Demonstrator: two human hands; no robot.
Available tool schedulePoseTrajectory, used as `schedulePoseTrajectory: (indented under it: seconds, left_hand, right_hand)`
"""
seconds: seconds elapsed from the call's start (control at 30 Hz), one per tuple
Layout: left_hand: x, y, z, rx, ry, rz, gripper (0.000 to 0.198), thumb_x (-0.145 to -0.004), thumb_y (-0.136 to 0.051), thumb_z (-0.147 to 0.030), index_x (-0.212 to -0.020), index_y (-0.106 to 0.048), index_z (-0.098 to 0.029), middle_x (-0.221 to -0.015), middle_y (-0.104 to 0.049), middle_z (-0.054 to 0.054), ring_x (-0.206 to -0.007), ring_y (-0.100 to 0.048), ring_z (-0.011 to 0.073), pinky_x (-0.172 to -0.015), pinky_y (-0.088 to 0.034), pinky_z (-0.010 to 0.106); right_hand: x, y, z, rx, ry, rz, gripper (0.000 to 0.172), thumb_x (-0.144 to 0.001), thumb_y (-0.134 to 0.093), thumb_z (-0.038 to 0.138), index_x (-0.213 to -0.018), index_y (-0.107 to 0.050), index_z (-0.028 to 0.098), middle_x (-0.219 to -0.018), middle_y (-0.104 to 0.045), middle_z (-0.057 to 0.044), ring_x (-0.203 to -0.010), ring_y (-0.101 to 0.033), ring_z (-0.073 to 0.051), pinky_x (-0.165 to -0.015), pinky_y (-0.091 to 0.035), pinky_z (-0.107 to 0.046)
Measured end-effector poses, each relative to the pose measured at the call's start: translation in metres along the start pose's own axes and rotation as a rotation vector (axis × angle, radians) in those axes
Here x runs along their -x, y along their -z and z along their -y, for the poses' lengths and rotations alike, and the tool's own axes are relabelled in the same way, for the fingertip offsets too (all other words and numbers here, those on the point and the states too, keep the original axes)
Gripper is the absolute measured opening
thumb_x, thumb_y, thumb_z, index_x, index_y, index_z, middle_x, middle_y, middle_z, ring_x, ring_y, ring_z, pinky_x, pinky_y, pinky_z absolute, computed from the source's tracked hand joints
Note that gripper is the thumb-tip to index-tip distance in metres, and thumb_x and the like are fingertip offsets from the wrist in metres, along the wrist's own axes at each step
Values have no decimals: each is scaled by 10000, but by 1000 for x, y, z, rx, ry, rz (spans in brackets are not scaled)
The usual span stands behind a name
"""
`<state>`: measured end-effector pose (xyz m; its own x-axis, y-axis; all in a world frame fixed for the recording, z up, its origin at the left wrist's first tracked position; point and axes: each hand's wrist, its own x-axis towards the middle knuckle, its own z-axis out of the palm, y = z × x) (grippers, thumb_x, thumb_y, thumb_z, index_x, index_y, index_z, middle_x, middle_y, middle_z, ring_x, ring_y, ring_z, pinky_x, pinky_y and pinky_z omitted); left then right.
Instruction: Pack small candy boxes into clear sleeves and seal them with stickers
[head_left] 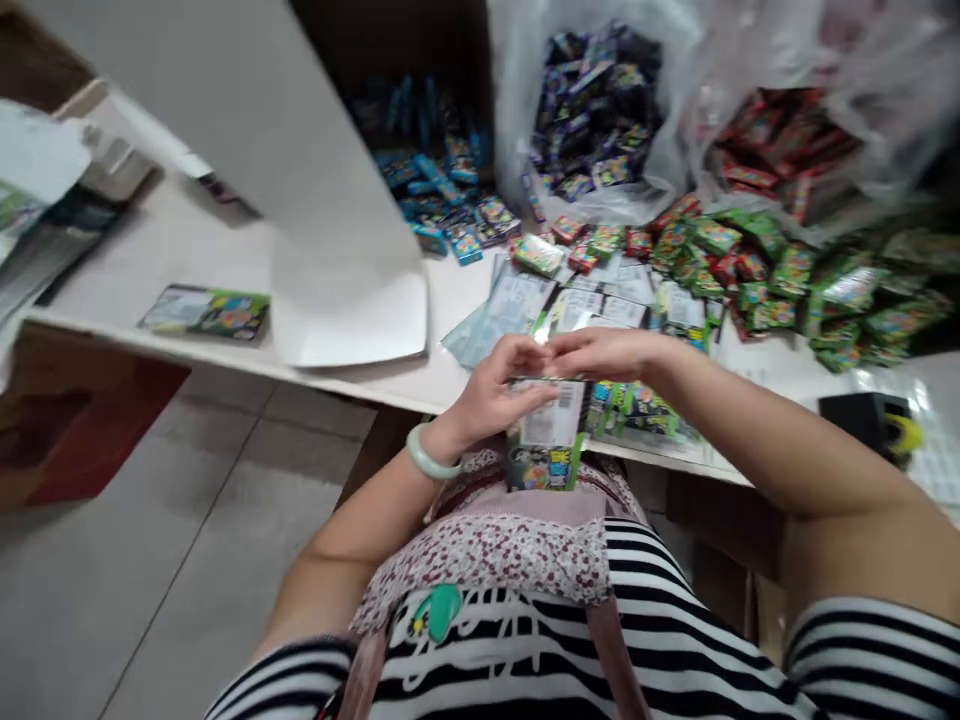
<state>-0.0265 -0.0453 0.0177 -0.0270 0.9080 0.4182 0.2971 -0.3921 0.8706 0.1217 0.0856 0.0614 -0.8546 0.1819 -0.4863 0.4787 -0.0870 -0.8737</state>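
Observation:
Both hands meet just above the near edge of the white table (187, 270). My left hand (495, 395), with a pale green bangle on its wrist, grips the top left of a clear plastic packet (547, 435) printed green at the bottom with a white barcode label. My right hand (607, 352) pinches the packet's top edge from the right, fingers curled together. The packet hangs upright against my apron. Flat clear packets (577, 305) lie fanned on the table just beyond my hands.
Small green, red and blue packs (750, 260) are heaped over the table's right and back. Clear plastic bags (600, 110) of more packs stand behind. A white cardboard sheet (330, 230) leans at left, with a flat green packet (206, 312) beside it. A black tape dispenser (870, 420) sits at right.

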Motion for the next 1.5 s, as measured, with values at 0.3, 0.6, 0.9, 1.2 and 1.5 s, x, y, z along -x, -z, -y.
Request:
schedulePoseTrajectory:
  seconds: [0.3,0.6,0.9,1.2,1.5]
  left_hand:
    - [-21,45,10,-124,368,-469,122,-737,-697,-251,-839,-659,-197,-774,-668,-31,-690,-603,122,-626,-496,243]
    - [-24,32,55,189,679,-670,384,-619,-781,-232,-921,-544,-222,-819,-618,-70,-744,-591,118,-622,-476,223]
    - [-4,42,65,-42,881,-207,738,-533,-921,-518,-1081,-507,-246,-712,-644,-83,-540,-537,111,-480,-423,219]
    - [7,59,68,-422,732,-45,733,-698,-683,-625,-1244,-504,-170,-924,-651,31,-643,-587,154,-623,-491,301]
    - [-23,8,18,-6,423,134,473,-822,-682,-527,-1132,-658,-171,-993,-712,85,-850,-651,171,-757,-531,309]
  right_hand:
    - [65,70,-58,-11,84,-718,186,-869,-586,208,-1044,-644,193,-1096,-705,-50,-1033,-624,-175,-908,-514,-318]
    - [177,197,-186,312,-383,-1680,413,-783,-658,181,-1191,-639,119,-1340,-630,-238,-1273,-532,-356,-1104,-343,-472]
    - [178,164,-180,-82,-42,-1598,440,-754,-555,649,-841,-571,218,-771,-606,-29,-722,-555,-171,-654,-504,-306]
    - [112,82,-130,-405,307,-1051,466,-592,-825,463,-980,-675,255,-915,-690,1,-758,-620,-151,-659,-564,-308]
    - [80,35,-62,364,328,-515,354,-871,-659,442,-1126,-769,222,-1013,-762,-60,-948,-682,-208,-925,-523,-408]
